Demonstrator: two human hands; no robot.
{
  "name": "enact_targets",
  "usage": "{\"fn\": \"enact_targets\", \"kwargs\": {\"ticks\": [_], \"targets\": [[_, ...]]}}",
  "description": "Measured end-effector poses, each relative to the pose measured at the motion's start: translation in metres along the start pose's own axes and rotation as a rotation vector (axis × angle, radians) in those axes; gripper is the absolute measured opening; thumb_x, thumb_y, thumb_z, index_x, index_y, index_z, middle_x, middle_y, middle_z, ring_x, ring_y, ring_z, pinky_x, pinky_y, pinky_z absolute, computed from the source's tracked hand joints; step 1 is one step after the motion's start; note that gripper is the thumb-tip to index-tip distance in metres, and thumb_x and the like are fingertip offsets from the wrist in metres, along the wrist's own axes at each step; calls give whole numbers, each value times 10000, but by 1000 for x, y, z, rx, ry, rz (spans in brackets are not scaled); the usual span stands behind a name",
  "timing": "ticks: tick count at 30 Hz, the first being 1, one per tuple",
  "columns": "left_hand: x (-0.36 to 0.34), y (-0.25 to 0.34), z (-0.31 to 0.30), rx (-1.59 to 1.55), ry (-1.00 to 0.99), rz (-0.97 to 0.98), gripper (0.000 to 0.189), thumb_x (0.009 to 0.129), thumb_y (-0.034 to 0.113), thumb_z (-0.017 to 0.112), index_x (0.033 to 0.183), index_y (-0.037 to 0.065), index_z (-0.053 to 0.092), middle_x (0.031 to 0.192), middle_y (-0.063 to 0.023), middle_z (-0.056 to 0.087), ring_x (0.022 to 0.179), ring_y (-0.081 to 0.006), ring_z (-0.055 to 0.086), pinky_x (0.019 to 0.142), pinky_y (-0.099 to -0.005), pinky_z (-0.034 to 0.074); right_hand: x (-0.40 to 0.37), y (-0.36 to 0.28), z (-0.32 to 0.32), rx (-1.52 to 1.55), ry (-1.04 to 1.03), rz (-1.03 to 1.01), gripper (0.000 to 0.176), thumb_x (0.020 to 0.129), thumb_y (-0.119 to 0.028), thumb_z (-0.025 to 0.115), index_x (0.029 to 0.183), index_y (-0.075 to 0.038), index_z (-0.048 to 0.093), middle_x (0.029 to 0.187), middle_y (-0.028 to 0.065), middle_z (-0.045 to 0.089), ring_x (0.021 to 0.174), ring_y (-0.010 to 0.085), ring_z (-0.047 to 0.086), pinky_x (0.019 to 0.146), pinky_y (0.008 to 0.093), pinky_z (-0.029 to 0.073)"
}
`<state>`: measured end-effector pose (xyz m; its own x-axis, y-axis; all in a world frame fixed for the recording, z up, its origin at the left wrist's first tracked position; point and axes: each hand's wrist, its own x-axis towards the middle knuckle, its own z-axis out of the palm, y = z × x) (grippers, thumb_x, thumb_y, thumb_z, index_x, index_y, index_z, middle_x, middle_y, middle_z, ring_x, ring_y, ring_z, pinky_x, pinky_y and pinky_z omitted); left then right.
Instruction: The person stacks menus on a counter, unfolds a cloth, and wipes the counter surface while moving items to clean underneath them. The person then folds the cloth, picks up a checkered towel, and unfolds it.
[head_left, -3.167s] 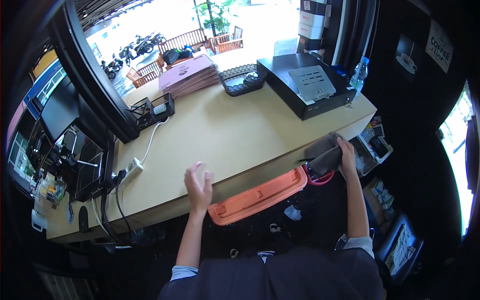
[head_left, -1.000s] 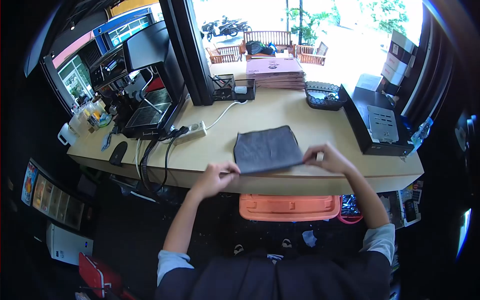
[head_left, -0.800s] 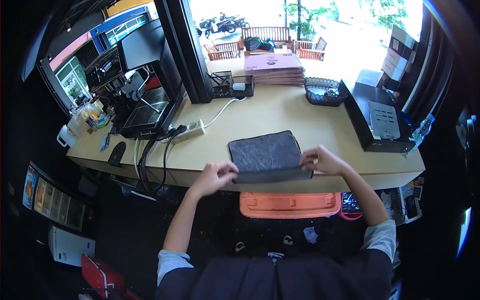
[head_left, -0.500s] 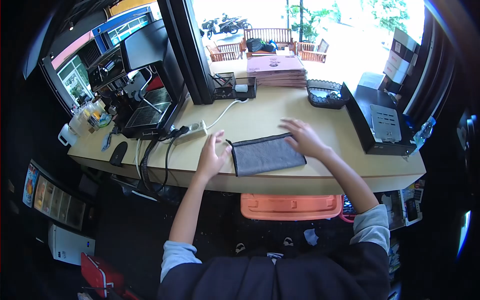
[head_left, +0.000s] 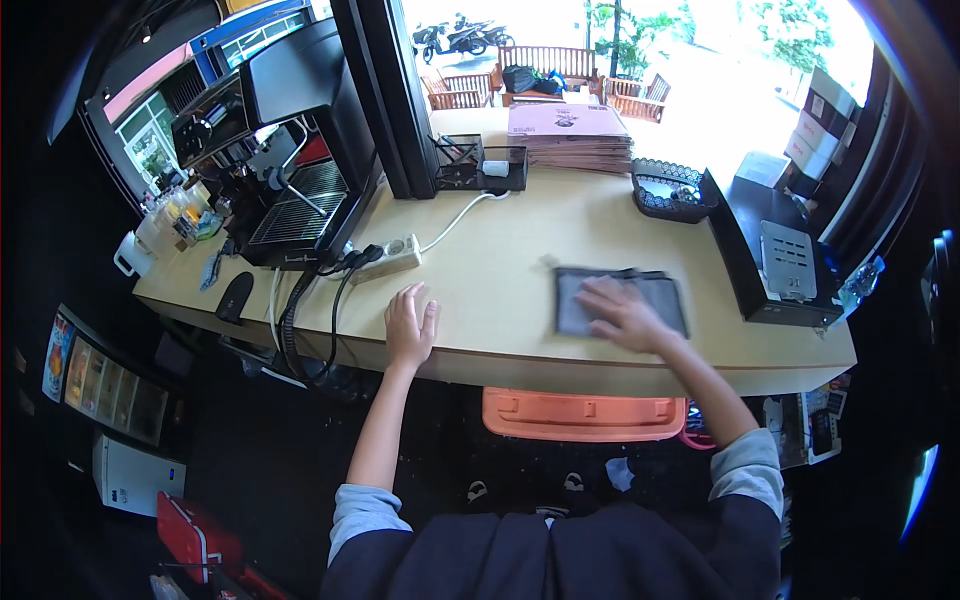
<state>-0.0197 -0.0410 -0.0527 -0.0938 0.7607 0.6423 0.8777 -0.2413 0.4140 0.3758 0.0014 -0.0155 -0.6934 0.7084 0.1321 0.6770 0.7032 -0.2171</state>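
Observation:
A grey cloth (head_left: 655, 296) with dark edging lies flat on the light wooden counter (head_left: 490, 300), right of the middle. My right hand (head_left: 622, 312) rests on top of it with the fingers stretched out, a little blurred by motion. Near the counter's front edge, to the left, my left hand (head_left: 408, 325) lies on the wood with its fingers apart and nothing in it. Just beyond that hand sits a white power strip (head_left: 398, 258) with black plugs in it.
An espresso machine (head_left: 300, 150) stands at the left. Along the back are a black desk organizer (head_left: 505, 178), a stack of pink flat boxes (head_left: 568, 140) and a black basket (head_left: 665, 205). A black cash drawer (head_left: 770, 290) is at the right. An orange lid (head_left: 585, 413) shows below the counter.
The grey cloth has moved to the right across the counter under my right hand. My left hand has lowered slightly and come away from the cloth's left side.

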Motion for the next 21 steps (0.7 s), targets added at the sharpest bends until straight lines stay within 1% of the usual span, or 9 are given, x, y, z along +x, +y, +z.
{"fn": "enact_targets", "kwargs": {"ticks": [3,6,9,11,14,16,18,20,21], "targets": [[0,5,-1,6,53,7,492,885,415,494,1200,37,495,1165,-156,541,1121,-323,485,961,-433,351,-15,62,-1,-118,160,493,548,905,-465,461,1392,-224,390,1500,100,255,1380,330,219,1105,530,143],[0,7,0,2,85,25,551,867,457,490,1210,25,487,1177,-158,535,1127,-330,482,962,-435,351,25,64,10,-188,163,813,590,926,-473,355,1435,-181,298,1507,152,218,1379,391,189,1076,612,119],[1,7,-1,6,82,16,579,861,481,480,1215,23,483,1182,-160,531,1133,-332,478,961,-434,352,92,44,45,-245,220,829,592,927,-428,344,1428,-117,293,1495,198,217,1361,448,188,1045,663,117],[2,7,-2,5,78,15,584,865,487,468,1216,20,480,1186,-165,528,1139,-334,474,963,-435,352,133,-11,63,-219,249,582,571,908,-395,372,1381,-77,346,1457,208,283,1338,452,231,1029,671,152],[1,4,-1,-16,98,18,597,875,498,451,1223,13,470,1191,-163,524,1144,-334,470,974,-432,341,151,-104,90,-136,209,179,547,909,-403,417,1386,-141,354,1467,171,281,1341,420,251,1029,663,174],[0,1,0,-25,104,22,604,881,504,440,1227,9,465,1194,-162,521,1148,-332,468,979,-432,334,126,-132,81,-41,117,-77,548,903,-435,461,1391,-202,372,1474,146,284,1346,387,262,1068,591,195],[-2,0,0,-39,102,18,611,886,510,430,1230,6,459,1197,-161,517,1152,-330,465,984,-432,326,103,-108,49,78,25,-186,545,891,-476,488,1372,-229,418,1469,117,311,1347,348,281,1094,507,220],[-2,2,-2,-36,86,24,621,891,522,417,1235,6,453,1202,-160,511,1159,-326,460,990,-432,315,81,-59,19,93,70,-94,521,867,-469,546,1321,-220,489,1442,73,373,1326,320,328,1097,472,236],[-2,3,-2,-39,70,9,636,885,537,418,1231,5,455,1203,-162,509,1167,-321,455,991,-435,313,68,-35,7,2,129,88,511,860,-448,564,1308,-210,502,1439,78,377,1314,321,346,1091,475,241]]}}
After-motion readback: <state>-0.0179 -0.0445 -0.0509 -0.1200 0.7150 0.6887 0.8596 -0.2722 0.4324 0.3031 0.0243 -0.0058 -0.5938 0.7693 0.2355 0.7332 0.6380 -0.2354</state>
